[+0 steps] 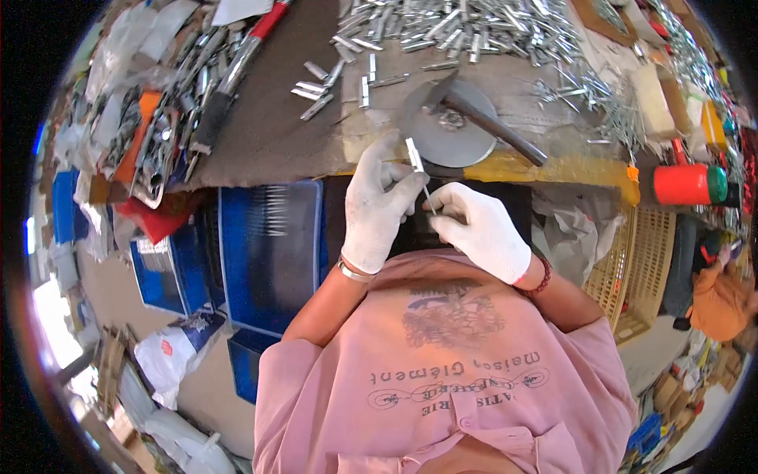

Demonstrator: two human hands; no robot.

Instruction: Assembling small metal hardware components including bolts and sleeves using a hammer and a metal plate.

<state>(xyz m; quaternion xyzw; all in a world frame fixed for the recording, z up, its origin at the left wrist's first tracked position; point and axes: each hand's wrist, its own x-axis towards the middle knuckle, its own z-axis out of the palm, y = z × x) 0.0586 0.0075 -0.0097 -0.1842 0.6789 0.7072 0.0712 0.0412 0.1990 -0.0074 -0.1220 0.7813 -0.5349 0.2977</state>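
Note:
In a white glove, my left hand (377, 209) is closed around a small shiny metal tube (414, 156), its upper end sticking up past the fingers. My right hand (485, 237), gloved too, pinches a thin metal rod (429, 199) whose upper end meets the tube's lower end; whether it goes inside cannot be made out. Both hands are close together in front of my chest, at the bench's near edge. Just beyond them a round grey metal disc (430, 146) lies on the bench, with a hammer (497, 132) resting across it.
Many similar metal tubes (450, 28) are heaped at the bench's back, several lying loose nearer. Thin metal pieces (592, 99) lie at right, near a red and green cylinder (683, 185). Tools and an orange-handled piece (138, 138) crowd the left. Blue crates (223, 261) stand below.

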